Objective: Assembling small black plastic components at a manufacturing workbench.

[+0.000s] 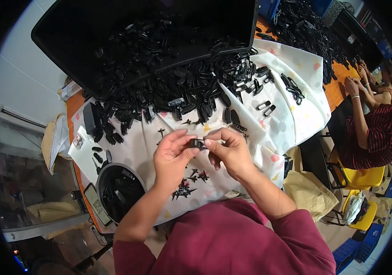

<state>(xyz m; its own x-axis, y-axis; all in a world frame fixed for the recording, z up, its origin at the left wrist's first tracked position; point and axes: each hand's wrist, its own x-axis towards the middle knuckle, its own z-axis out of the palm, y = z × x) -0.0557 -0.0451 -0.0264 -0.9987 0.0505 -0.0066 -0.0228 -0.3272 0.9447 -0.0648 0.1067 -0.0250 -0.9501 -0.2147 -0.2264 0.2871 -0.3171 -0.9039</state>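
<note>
Head view — both hands meet over the white cloth [136, 146]: left hand [172, 153] and right hand [230, 149] pinch one small black clip [197, 143] between fingertips, below the clip pile [173, 87].

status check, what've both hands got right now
Left hand and right hand together pinching one small black plastic part. Over white cloth. Black parts pile behind, nothing blocking.

An orange table [75, 106] stood against a pale wall [26, 78], partly draped with a white spotted cloth [292, 114]. To the right, 2 yellow chairs [363, 176] rested on a light floor [388, 229].
</note>
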